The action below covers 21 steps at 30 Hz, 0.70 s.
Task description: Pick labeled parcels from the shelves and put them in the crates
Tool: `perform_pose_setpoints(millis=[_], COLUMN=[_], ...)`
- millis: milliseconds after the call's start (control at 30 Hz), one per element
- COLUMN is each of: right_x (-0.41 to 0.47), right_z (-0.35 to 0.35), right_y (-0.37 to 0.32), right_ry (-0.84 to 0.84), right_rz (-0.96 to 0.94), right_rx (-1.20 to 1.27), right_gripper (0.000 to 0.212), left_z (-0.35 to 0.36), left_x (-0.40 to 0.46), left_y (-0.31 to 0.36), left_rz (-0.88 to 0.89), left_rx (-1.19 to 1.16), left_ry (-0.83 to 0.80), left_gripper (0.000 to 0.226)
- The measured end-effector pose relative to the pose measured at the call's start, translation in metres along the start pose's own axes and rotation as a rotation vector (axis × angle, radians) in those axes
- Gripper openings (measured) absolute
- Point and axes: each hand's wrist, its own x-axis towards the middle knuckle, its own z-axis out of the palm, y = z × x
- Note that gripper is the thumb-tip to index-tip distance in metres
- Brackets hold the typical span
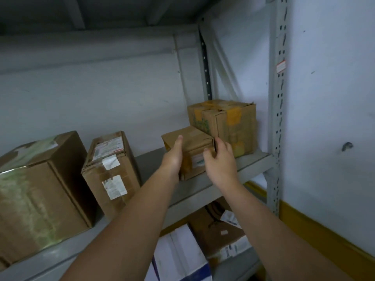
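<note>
Both arms are up at the grey metal shelf (205, 185), and the small cardboard parcel (192, 142) sits near its front edge, just beside a bigger taped box (225, 122) in the right-hand corner. The left hand (173, 157) lies flat against the parcel's left side, fingers straight and the thumb reaching up over the top edge. The right hand (220, 159) curls round the right front corner, fingertips tucked into the narrow gap next to the taped box. A pale label (197, 159) shows on the front face between the two hands

From where I stand it looks like a stiff, dry carton, small enough for two hands and probably not heavy, though I can't tell what's inside. The card should give decent friction. Squeezing the opposite side walls low down seems the safest hold, sliding it forward off the shelf before lifting, since its neighbour sits so close
</note>
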Motion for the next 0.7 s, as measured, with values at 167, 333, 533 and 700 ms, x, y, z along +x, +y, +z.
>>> perform_pose_setpoints(millis=[167, 333, 533, 700], right_x=[0.007, -0.001, -0.025, -0.040], right_z=[0.002, -0.007, -0.013, -0.024], right_y=[-0.002, -0.005, -0.019, -0.040], right_ry=[-0.080, 0.027, -0.043, -0.235], right_rz=[0.184, 0.170, 0.074, -0.060], right_rx=[0.098, 0.191, 0.580, 0.684], right_gripper=[0.057, 0.052, 0.017, 0.045], left_z=[0.002, -0.011, -0.041, -0.059], left_x=[0.002, -0.020, -0.044, -0.054], left_y=[-0.001, -0.016, -0.045, -0.038], left_rz=[0.048, 0.131, 0.290, 0.464], left_rx=[0.038, -0.228, -0.567, -0.392], left_ry=[0.079, 0.075, -0.055, -0.064], left_gripper=[0.048, 0.032, 0.057, 0.070])
